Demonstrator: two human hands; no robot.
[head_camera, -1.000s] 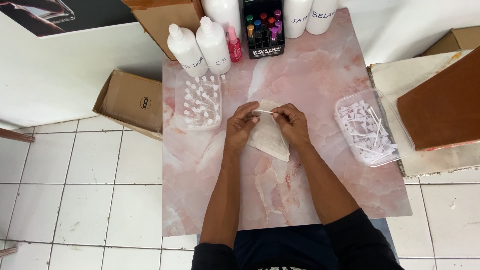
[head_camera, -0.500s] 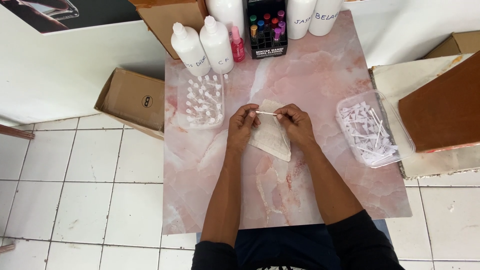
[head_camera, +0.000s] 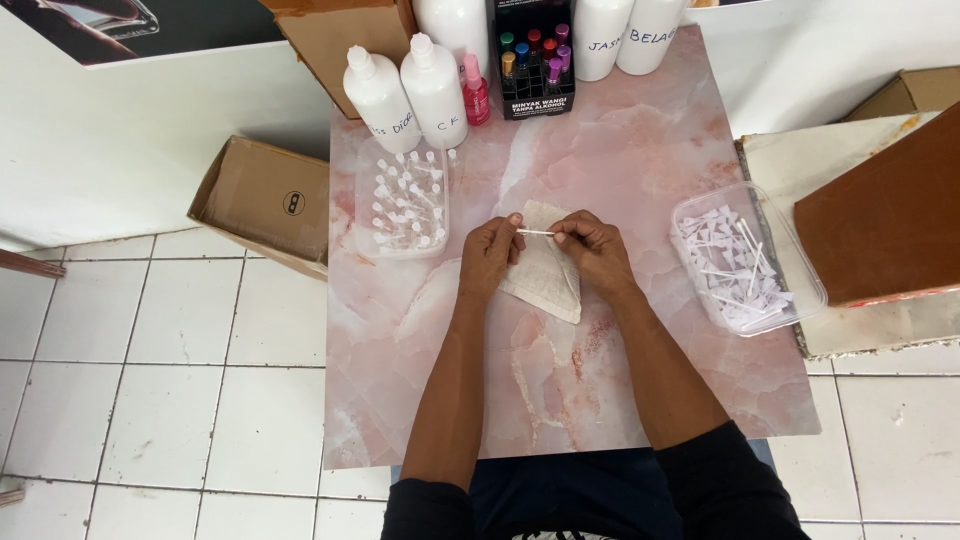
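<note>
Single view only, from a head-worn camera. It looks almost straight down from above the person's own body, lap at the bottom edge, far wall at the top. Set fairly high: the whole pink marble surface (head_camera: 640, 400) fits in frame, with white tiled floor (head_camera: 150, 400) to the left and a cardboard box (head_camera: 265, 200) beside it. Both forearms run up from below to the frame's centre. No second view to compare overlap with.

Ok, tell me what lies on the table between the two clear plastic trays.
In the head view, between the left tray and right tray are the left hand and right hand, pinching a thin white stick above a pale cloth.
</note>
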